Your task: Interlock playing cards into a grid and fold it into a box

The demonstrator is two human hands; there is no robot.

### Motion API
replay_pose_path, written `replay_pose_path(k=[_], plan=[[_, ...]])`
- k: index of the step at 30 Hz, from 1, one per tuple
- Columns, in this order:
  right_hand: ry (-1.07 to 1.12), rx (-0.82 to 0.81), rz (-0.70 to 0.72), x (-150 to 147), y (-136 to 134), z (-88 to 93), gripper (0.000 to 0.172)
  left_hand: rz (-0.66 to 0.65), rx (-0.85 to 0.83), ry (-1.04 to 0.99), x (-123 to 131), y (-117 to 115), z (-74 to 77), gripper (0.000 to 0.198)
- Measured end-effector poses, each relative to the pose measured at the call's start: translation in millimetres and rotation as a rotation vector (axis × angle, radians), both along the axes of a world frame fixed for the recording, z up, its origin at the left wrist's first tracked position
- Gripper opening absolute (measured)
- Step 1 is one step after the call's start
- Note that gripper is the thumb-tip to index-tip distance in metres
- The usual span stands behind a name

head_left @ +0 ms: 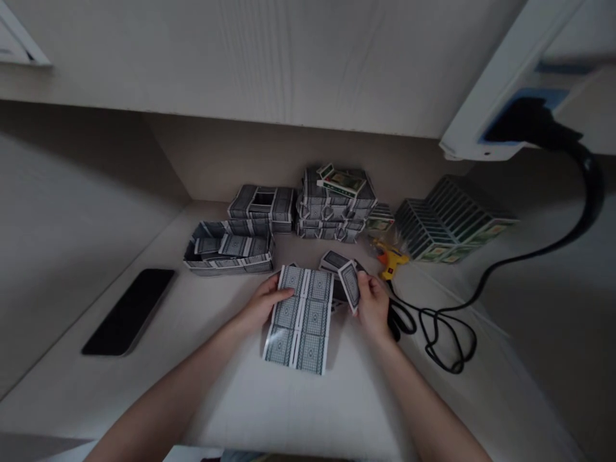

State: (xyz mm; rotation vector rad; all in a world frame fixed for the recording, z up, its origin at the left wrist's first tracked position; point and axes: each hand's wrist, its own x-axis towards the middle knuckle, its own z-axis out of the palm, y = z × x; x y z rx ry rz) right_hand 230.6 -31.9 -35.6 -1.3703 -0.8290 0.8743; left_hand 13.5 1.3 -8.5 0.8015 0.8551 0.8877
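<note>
My left hand (264, 303) grips the left edge of a panel of playing cards (299, 321), several patterned card backs joined edge to edge in two columns. Its thumb lies on top of the panel. In my right hand (373, 305) is a playing card (349, 285), held tilted just beyond the panel's upper right corner. Whether that is one card or a few together, I cannot tell. Behind the two hands lie more loose playing cards (333, 259), partly hidden by the panel and the held card.
An open box made of cards (228, 264) holds more cards. Card-built boxes (337, 205) stand at the back, near stacked card packs (452, 218). A yellow glue gun (393, 260) with a looping black cord (447, 311) lies right; a phone (129, 311) lies left.
</note>
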Motion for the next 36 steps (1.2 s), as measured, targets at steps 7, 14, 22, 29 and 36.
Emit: replay_pose_path(k=[7, 14, 22, 29, 36], plan=[[0.206, -0.04, 0.02, -8, 5, 13.9, 0.042, 0.087, -0.022, 0.01, 4, -2, -0.4, 0.035], [0.272, 0.011, 0.073, -6, 3, 14.8, 0.034, 0.044, -0.003, 0.035, 2, -4, 3.6, 0.038], [0.401, -0.095, 0.105, -3, 6, 12.2, 0.022, 0.113, -0.041, 0.061, 2, -3, 6.8, 0.033], [0.651, -0.185, 0.342, -12, -1, 26.2, 0.02, 0.289, -0.061, -0.02, 2, -3, 9.3, 0.03], [0.695, -0.327, 0.769, -30, -19, 34.6, 0.021, 0.305, -0.208, -0.239, -4, -6, 11.5, 0.018]])
